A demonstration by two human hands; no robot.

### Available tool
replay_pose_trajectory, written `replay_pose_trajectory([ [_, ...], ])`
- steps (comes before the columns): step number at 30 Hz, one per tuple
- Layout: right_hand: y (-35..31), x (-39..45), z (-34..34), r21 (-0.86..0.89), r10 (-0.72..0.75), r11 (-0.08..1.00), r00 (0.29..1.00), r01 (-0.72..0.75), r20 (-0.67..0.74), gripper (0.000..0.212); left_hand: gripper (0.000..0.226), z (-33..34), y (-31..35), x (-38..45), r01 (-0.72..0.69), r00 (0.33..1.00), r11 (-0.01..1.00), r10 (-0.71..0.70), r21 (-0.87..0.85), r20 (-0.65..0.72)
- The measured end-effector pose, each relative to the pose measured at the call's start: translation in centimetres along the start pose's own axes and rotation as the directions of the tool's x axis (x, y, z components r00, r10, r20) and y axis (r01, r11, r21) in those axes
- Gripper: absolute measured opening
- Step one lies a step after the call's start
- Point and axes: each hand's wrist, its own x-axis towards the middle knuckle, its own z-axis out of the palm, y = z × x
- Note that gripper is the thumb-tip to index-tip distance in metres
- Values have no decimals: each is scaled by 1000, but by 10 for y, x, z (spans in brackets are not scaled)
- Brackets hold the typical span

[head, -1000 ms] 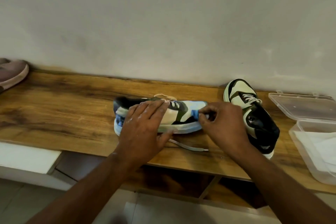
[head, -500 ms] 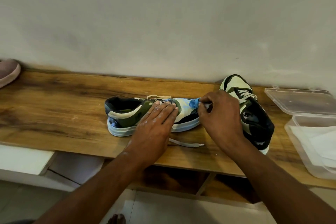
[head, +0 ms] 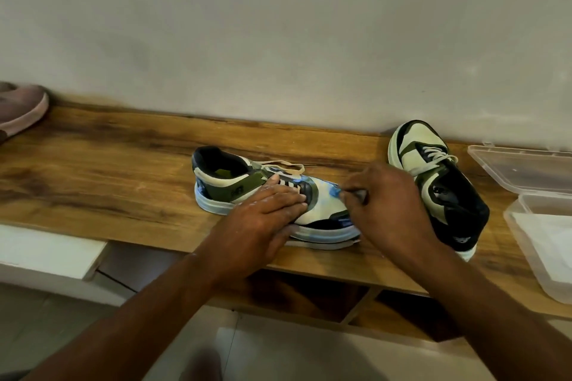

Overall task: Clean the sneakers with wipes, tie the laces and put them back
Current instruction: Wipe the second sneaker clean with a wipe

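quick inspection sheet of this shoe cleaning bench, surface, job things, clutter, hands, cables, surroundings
surface: wooden bench top, dark grain streaks, bare between the shoes.
job's things: near sneaker lies across the bench, toe to the right, laces loose, bluish smears on toe and sole; second sneaker stands right of it, toe toward the wall, laced; clear wipe box at right edge, lid open, white wipes inside.
clutter: pink shoe at far left.
hands: left hand lies flat on the near sneaker's side; right hand pinches a small blue thing at the toe, too small to identify.
cables: nothing seen.
surroundings: plain pale wall behind, white ledge lower left, tiled floor below.
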Motion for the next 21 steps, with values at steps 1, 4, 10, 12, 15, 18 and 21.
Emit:
replay_pose_trajectory([
  [1, 2, 3, -2, -4, 25, 1000, 1000, -25, -17, 13, 41, 0, 0, -1, -9, 1000, 1000, 9, 9, 1],
  [4, -13, 1, 10, -20, -13, 1000, 1000, 13, 27, 12, 44, 3, 2, 0, -20, 1000, 995, 20, 98, 2],
  [10, -24, 0, 10, -42, -96, 994, 983, 104, 157, 9, 47, 0, 3, 2, 18, 1000, 989, -19, 150, 4],
  [12, -12, 9, -2, -59, -39, 997, 995, 44, 94, 8, 46, 1, 2, 1, 39, 999, 990, -39, 133, 3],
  [15, -14, 11, 3, -95, 9, 995, 1000, -8, 3, 8, 46, 1, 5, 1, 71, 997, 987, -70, 142, -12],
  [18, -31, 2, 24, -47, -47, 997, 992, 53, 119, 12, 43, 0, 8, 2, 48, 998, 980, -38, 195, -55],
  [21, -32, 6, 16, 17, -62, 998, 968, 59, 243, 11, 44, -1, 6, 2, 35, 998, 982, -24, 187, -59],
])
